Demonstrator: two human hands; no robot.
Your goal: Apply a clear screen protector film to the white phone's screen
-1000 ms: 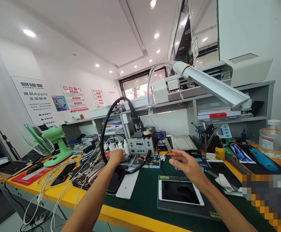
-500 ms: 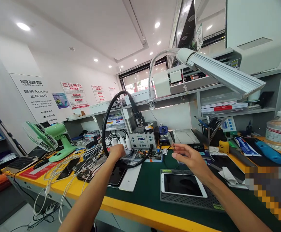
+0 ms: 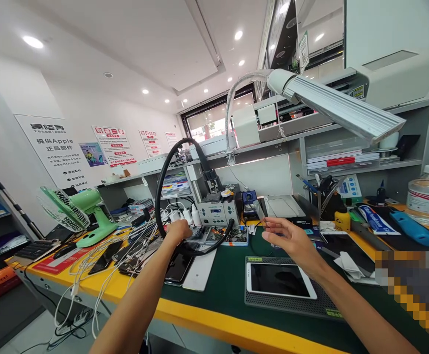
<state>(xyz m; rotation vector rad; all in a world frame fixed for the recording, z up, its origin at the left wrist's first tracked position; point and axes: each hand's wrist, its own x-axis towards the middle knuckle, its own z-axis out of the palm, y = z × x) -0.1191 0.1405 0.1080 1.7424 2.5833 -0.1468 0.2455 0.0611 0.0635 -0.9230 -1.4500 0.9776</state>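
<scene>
My left hand [image 3: 178, 231] reaches forward with its fingers curled closed, beside the looped black hose [image 3: 159, 196] of a grey hot-air station [image 3: 216, 211]. What those fingers hold, if anything, is hidden. My right hand [image 3: 286, 241] hovers above the bench mat, thumb and fingers drawn together. A thin, see-through piece [image 3: 260, 212] shows at its fingertips, too faint to name. Below it a white tablet [image 3: 281, 280] with a dark screen lies on a grey perforated pad [image 3: 253, 299]. A tray of small parts [image 3: 238, 236] sits between the hands.
A dark phone [image 3: 179, 268] and a white flat panel [image 3: 199, 275] lie by my left forearm. White cables [image 3: 100, 255] tangle near a green fan [image 3: 92, 214]. A lamp [image 3: 343, 105] overhangs the right side. Another tablet [image 3: 349, 250] and a toothpaste-like tube [image 3: 377, 220] lie right.
The view has shifted very slightly. Both hands stay in nearly the same place and pose; nothing on the bench has visibly moved.
</scene>
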